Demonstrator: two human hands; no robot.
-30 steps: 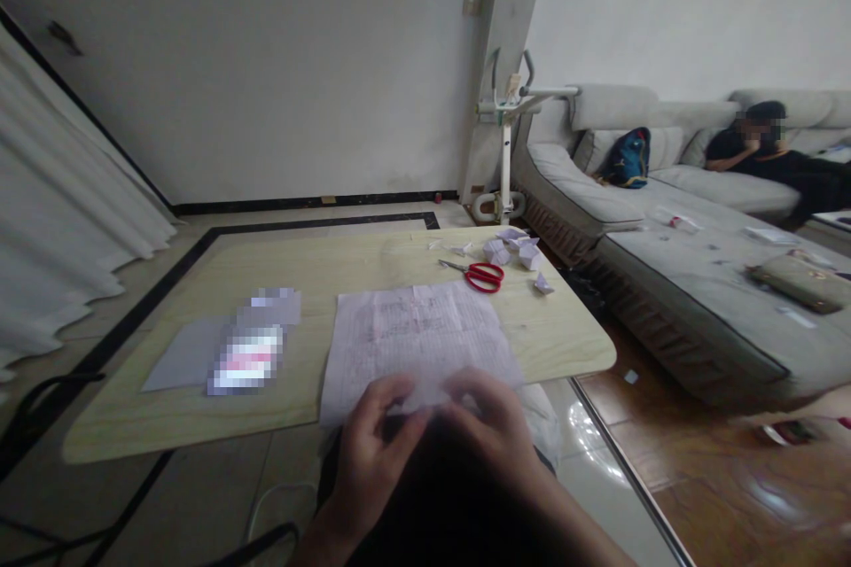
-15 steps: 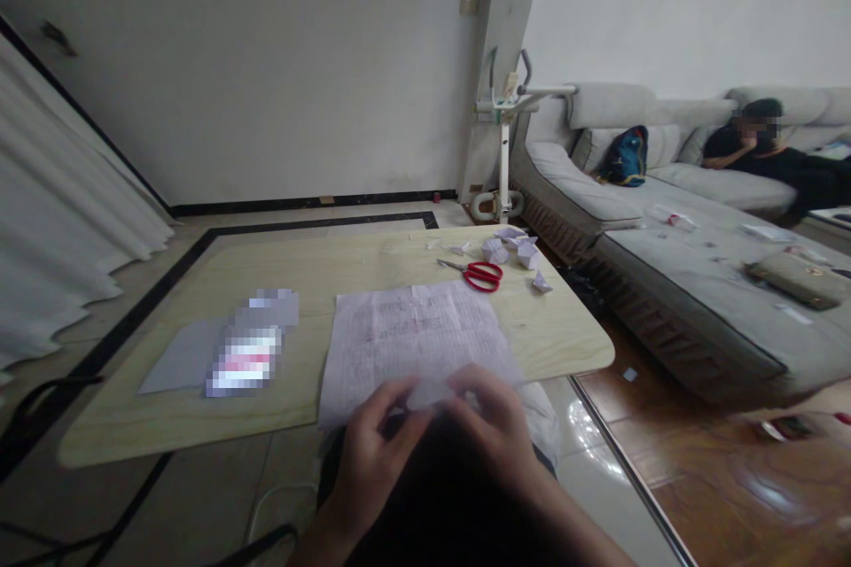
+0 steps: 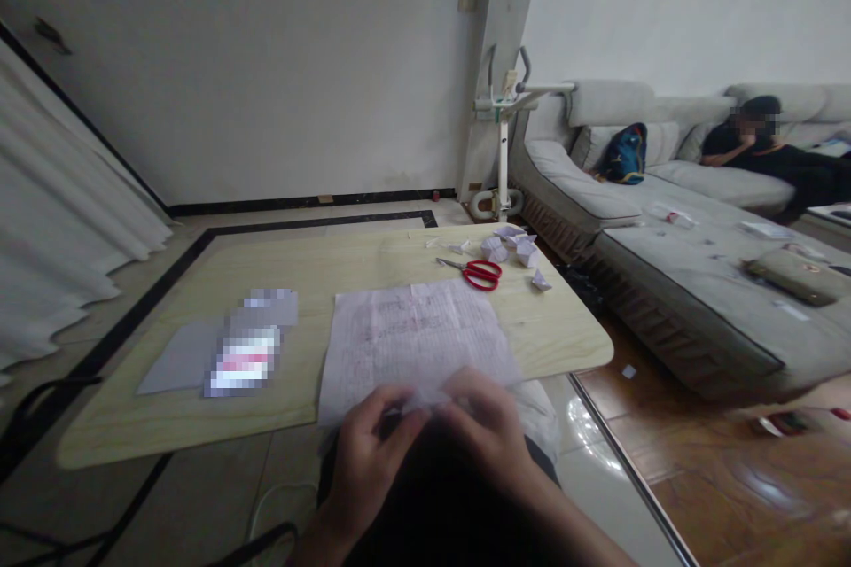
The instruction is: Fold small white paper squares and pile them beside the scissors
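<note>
A small piece of white paper [image 3: 429, 397] is pinched between my left hand [image 3: 378, 434] and my right hand [image 3: 484, 421], close to my lap at the table's front edge. The fingers of both hands are closed on it from either side, and its folds are blurred. Just beyond lies a large creased sheet [image 3: 412, 332] with faint writing, hanging slightly over the edge. Behind that sheet rest red-handled scissors [image 3: 482, 275], their blades pointing left. Several small folded paper pieces [image 3: 527, 252] sit at the table's far right corner.
On the left of the wooden table [image 3: 332, 257] a blurred-out bright object [image 3: 243, 359] lies over a plain paper sheet [image 3: 174, 359]. A grey sofa [image 3: 691, 283] stands to the right, with a person [image 3: 758, 142] seated on it and a blue backpack [image 3: 627, 154].
The paper between my fingers shows less of its flat face now, and my fingertips have come slightly closer together. Everything on the table stays put.
</note>
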